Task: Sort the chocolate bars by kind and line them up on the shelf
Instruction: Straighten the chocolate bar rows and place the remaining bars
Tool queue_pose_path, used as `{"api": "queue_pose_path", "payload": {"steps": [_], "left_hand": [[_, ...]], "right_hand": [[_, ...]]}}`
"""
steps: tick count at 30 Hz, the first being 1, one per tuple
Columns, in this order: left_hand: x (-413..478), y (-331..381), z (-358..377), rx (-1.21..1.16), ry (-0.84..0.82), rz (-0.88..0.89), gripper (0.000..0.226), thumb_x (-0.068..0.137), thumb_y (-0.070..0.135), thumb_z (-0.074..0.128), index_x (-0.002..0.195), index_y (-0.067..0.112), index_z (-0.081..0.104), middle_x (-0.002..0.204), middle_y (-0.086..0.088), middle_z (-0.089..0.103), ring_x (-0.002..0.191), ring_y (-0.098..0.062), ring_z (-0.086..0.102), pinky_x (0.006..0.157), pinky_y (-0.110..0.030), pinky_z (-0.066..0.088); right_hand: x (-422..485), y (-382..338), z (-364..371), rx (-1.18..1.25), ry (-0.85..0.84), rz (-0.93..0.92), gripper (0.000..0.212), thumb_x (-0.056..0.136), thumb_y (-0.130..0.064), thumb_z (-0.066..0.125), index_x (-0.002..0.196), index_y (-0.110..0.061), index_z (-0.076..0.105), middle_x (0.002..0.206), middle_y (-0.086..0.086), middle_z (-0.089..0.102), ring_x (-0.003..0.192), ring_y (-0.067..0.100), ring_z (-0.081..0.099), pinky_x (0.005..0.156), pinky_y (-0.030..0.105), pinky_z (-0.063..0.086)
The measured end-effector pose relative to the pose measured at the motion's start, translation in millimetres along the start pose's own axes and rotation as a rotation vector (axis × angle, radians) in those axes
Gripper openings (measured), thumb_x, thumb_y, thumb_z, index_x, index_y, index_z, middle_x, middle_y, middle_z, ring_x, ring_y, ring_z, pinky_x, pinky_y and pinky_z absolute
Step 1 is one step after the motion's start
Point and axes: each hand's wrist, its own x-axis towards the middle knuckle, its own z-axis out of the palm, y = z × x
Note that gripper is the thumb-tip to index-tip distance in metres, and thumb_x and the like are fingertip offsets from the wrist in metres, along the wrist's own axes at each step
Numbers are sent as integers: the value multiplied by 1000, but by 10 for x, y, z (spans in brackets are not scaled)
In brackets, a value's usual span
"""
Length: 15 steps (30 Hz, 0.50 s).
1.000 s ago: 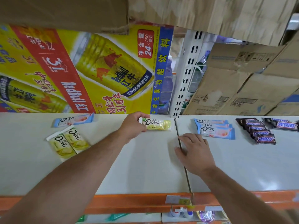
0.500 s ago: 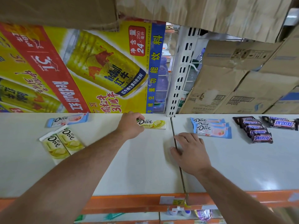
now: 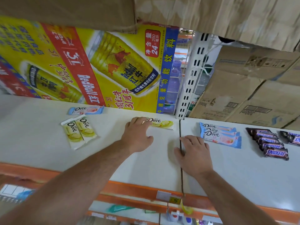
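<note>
Left hand (image 3: 138, 135) presses flat on yellow bar (image 3: 162, 124); right hand (image 3: 193, 153) lies open on shelf (image 3: 40, 143). Pressed at 1 end, bar may pivot askew.

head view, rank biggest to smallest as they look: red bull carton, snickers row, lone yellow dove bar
Red Bull carton
Snickers row
lone yellow Dove bar, partly hidden under the left hand

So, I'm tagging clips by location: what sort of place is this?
Most likely a shop aisle: Snickers bars and pink Dove bars lie on a white shelf with an orange price rail, and a Red Bull carton and cardboard boxes stand behind.
</note>
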Motion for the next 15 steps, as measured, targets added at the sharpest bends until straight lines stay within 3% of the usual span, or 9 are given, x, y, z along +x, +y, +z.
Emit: {"api": "queue_pose_path", "payload": {"steps": [9,15], "left_hand": [[-554,-149,-165,-4,-33,-138,61,83,53,51,140,32,44,150,8,35,140,-14,22,113,-40,22],[-711,-427,-265,-34,-20,-166,60,82,55,49,138,32,46,147,10,40,138,-14,25,114,-40,23]], "right_hand": [[39,-122,-49,18,-56,-24,40,78,-38,65,110,-14,70,111,4,66,105,32,57,85,43,47],[71,-601,-29,37,-177,-125,47,82,-47,51,121,-25,64,123,-4,60,115,22,51,94,39,41]]}}
